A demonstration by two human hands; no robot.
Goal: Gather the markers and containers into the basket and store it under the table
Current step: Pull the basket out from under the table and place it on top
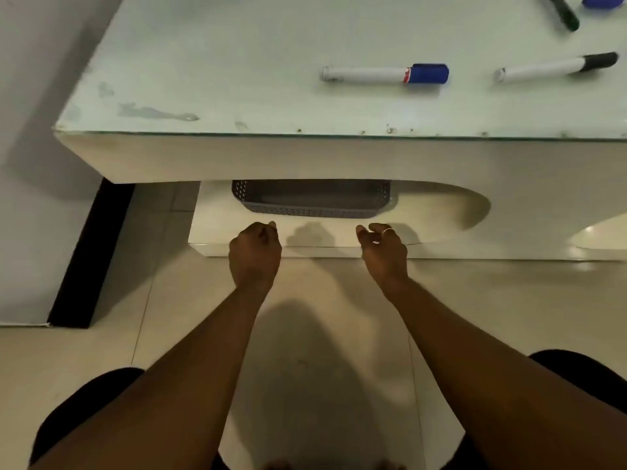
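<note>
You see a dark grey basket [310, 200] with a pattern of tiny holes in rows along its sides. The table [237, 62] has a pale, greenish-white top with some smudgy marks, and its side is cream. On it, one white marker [385, 74] has a bright blue cap, and another white marker [556, 67] has a black cap. At the far right sit a dark marker [564, 11] and a blue thing [604, 1]. The floor [322, 334] is cream tile.
</note>
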